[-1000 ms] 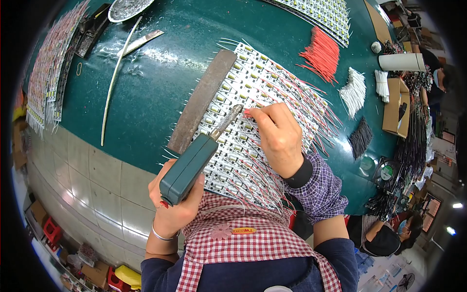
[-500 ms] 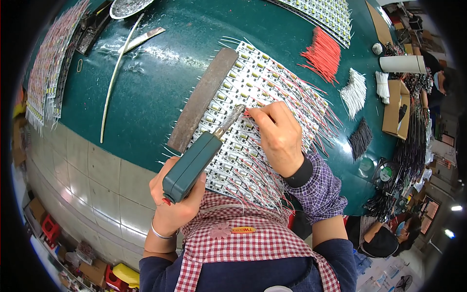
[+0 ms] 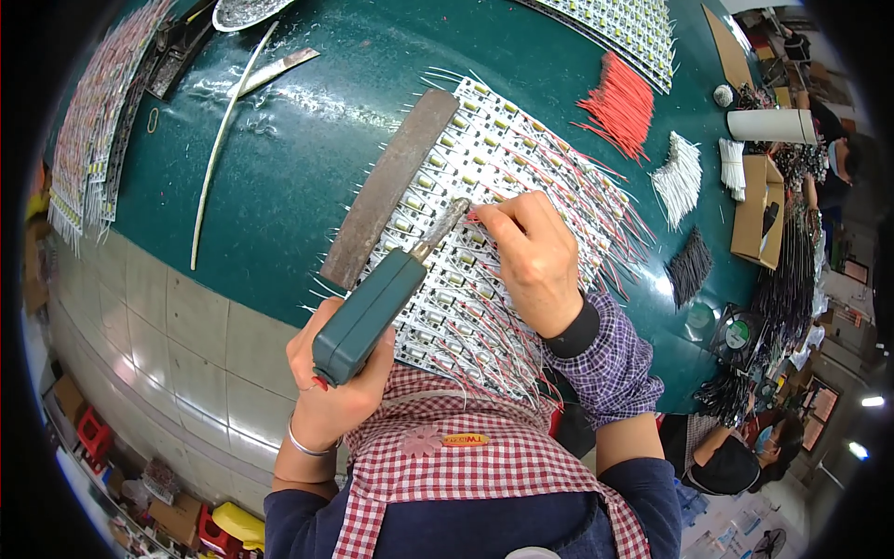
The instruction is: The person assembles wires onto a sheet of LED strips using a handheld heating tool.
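Note:
My left hand (image 3: pixel 340 387) is wrapped round a dark green soldering gun (image 3: pixel 368 312). Its crusted tip (image 3: pixel 454 210) rests at a panel of white circuit boards (image 3: pixel 447 279), close to my right fingertips. Thumb and forefinger of my right hand (image 3: pixel 537 261) pinch the end of a red wire (image 3: pixel 473 216) against the panel beside that tip. Most of this wire is hidden by my fingers. Rows of thin red and white wires stick out over the panel's right side. Along its left side lies a flat brown bar (image 3: pixel 391 189), on top of the boards.
Bundles of red wires (image 3: pixel 616 107), white wires (image 3: pixel 677 177) and black wires (image 3: pixel 690 268) lie to the right on the green table (image 3: pixel 279 168). At far left are stacked wired boards (image 3: pixel 98 140). A pale rod (image 3: pixel 219 154) and a blade (image 3: pixel 279 70) lie near a dish (image 3: pixel 247 11). Other people sit at right.
Both hands hold almost the same pose, with the soldering tip and red wire at the same spot. Only a slight shift of the whole view shows.

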Demonstrator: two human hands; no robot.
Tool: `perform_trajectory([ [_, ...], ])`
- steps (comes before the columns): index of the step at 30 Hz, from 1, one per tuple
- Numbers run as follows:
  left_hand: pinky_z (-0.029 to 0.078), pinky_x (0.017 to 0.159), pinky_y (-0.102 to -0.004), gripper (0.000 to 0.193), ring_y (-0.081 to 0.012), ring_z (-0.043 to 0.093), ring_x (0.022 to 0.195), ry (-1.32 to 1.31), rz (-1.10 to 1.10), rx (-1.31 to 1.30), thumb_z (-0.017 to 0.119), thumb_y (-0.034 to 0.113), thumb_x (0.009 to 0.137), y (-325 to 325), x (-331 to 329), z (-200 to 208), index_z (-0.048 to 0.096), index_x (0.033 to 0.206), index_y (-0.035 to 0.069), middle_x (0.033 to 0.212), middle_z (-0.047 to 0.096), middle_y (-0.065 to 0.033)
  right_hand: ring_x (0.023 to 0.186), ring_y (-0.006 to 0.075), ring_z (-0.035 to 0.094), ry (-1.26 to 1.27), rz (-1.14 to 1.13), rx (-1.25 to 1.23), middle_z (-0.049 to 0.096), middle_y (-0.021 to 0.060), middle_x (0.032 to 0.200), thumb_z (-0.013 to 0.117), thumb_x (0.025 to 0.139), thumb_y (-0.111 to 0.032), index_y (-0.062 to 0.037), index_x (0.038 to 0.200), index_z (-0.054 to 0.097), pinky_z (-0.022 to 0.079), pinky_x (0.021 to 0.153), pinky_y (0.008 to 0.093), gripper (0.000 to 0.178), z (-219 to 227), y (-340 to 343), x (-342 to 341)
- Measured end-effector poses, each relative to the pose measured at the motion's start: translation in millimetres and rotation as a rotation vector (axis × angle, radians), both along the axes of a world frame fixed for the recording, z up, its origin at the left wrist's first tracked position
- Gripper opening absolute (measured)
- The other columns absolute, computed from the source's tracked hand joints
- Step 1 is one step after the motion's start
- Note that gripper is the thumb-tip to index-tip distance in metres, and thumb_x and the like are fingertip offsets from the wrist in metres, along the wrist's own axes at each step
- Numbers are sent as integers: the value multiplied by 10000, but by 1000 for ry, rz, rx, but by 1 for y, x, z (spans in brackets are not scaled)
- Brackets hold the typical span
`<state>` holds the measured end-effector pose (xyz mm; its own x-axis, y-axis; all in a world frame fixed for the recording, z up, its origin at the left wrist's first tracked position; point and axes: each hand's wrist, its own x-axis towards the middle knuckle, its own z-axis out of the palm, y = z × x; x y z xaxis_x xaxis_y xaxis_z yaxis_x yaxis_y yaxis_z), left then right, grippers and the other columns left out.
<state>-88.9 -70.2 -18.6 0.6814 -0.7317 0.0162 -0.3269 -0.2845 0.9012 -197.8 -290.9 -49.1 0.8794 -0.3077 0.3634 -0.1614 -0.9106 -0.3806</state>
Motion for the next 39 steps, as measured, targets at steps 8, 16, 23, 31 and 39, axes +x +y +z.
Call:
perform_trajectory([
  [8, 506, 604, -288, 157, -193, 649, 682, 50, 41, -22, 725, -84, 746, 2, -1, 2, 696, 897, -53, 867, 667, -134, 765, 257, 596, -18, -9, 13, 586, 93, 831, 683, 691, 103, -8, 971, 689, 493, 631, 357, 301, 3, 1, 1],
  [16, 519, 616, -306, 163, -216, 657, 694, -17, 27, -35, 727, -86, 733, 5, -4, 5, 691, 889, -58, 869, 679, -146, 802, 253, 573, -42, -27, -23, 574, 81, 876, 660, 755, -6, -17, 947, 665, 473, 676, 361, 193, -1, 0, -1],
  [23, 517, 616, -300, 176, -216, 665, 697, -101, 25, -23, 731, -83, 731, 14, -7, 6, 683, 899, -64, 872, 680, -150, 812, 251, 569, -129, -6, -68, 601, 77, 876, 665, 738, -5, 1, 987, 681, 467, 675, 355, 249, 7, 9, -7],
  [31, 493, 598, -272, 172, -158, 634, 669, 58, 82, -86, 727, -80, 758, 16, -9, 6, 675, 921, -62, 874, 666, -108, 809, 258, 567, -54, 15, 12, 598, 86, 878, 662, 743, 21, 15, 999, 681, 473, 669, 362, 257, 0, 15, -9],
  [39, 475, 591, -262, 143, -125, 610, 669, 41, 36, -17, 726, -59, 796, 20, -9, 1, 646, 912, -35, 824, 642, -75, 810, 265, 563, -30, 10, -1, 583, 92, 871, 667, 752, 19, 14, 993, 674, 472, 671, 366, 241, 1, 17, -8],
])
